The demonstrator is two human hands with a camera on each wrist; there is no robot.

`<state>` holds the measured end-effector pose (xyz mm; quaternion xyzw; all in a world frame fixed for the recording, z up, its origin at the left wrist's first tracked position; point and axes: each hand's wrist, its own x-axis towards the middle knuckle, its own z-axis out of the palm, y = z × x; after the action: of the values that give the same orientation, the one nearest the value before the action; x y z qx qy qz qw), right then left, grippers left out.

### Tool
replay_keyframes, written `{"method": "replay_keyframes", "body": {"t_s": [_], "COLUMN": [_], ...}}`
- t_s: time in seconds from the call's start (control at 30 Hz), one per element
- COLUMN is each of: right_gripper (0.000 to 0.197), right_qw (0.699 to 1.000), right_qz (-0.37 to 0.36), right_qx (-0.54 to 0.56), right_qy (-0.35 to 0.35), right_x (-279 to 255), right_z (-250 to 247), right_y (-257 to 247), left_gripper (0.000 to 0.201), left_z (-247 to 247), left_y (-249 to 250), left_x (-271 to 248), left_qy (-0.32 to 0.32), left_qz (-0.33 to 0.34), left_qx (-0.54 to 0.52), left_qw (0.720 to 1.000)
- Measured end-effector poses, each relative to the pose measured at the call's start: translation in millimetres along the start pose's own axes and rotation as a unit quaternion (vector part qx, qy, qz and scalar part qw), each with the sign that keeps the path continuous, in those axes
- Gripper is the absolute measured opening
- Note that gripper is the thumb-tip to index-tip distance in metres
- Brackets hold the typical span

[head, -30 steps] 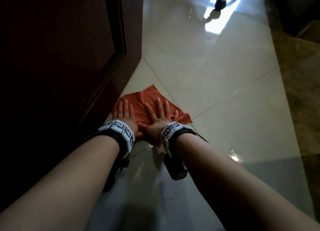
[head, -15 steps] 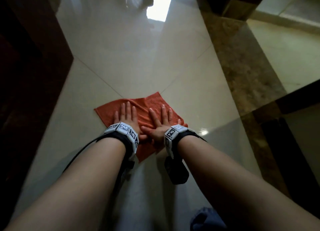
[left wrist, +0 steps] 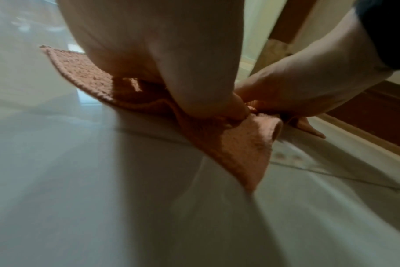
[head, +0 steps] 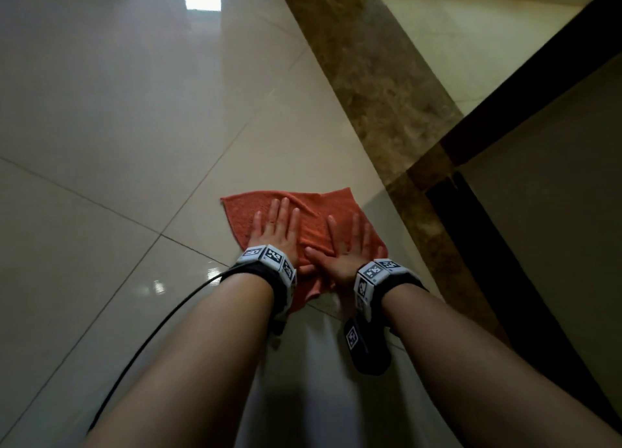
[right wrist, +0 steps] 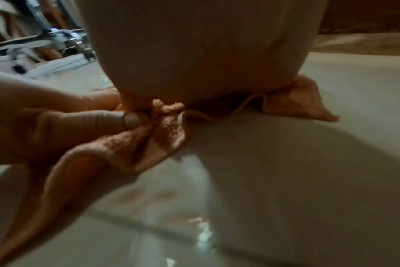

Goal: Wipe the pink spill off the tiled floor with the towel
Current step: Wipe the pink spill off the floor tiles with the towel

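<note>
Evidently mid-wipe, the left hand point(head: 276, 229) and right hand point(head: 346, 249) are pressing flat, fingers spread wide, on the orange towel point(head: 313, 208) lying beside the brown marble strip point(head: 380, 87). Faint pink spots point(right wrist: 146, 196) are lingering just behind the towel, so wiping looks unfinished.

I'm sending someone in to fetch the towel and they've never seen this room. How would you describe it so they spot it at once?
Look at the glossy cream tiled floor, beside the brown marbled strip crossing it. The towel lies flat there under a person's left hand and right hand, both pressing it with straight fingers. It is the only orange, nubbly cloth on the pale tiles.
</note>
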<state>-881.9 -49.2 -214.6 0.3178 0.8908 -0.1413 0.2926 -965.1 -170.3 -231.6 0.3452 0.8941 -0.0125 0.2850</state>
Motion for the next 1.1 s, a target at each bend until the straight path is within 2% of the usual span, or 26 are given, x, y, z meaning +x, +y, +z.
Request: {"method": "replay_keyframes", "body": {"t_s": [0.27, 0.43, 0.6, 0.87, 1.1], "right_gripper": [0.087, 0.089, 0.098, 0.102, 0.103], "right_qw": [0.996, 0.995, 0.994, 0.995, 0.995], "right_qz": [0.036, 0.036, 0.005, -0.031, -0.057], "right_qx": [0.08, 0.084, 0.087, 0.063, 0.045], "right_qy": [0.014, 0.045, 0.06, 0.064, 0.067], "right_x": [13.9, 31.8, 55.3, 51.8, 34.4], "right_z": [-14.6, -23.4, -29.7, -22.3, -8.5], "right_y": [75.5, 94.7, 103.2, 103.1, 84.3], "left_gripper": [0.11, 0.108, 0.108, 0.103, 0.105], "left_z": [-0.1, -3.1, -4.8, 4.0, 9.2], "left_y": [75.9, 103.8, 111.2, 112.6, 94.0], "left_x": [38.8, 56.0, 60.3, 33.7, 4.7], "left_qy": [0.033, 0.049, 0.054, 0.041, -0.014], "left_qz": [0.043, 0.03, 0.007, -0.037, -0.066], "left_qx": [0.037, 0.032, 0.028, 0.038, 0.026], "left_qw": [0.998, 0.998, 0.998, 0.998, 0.997]}}
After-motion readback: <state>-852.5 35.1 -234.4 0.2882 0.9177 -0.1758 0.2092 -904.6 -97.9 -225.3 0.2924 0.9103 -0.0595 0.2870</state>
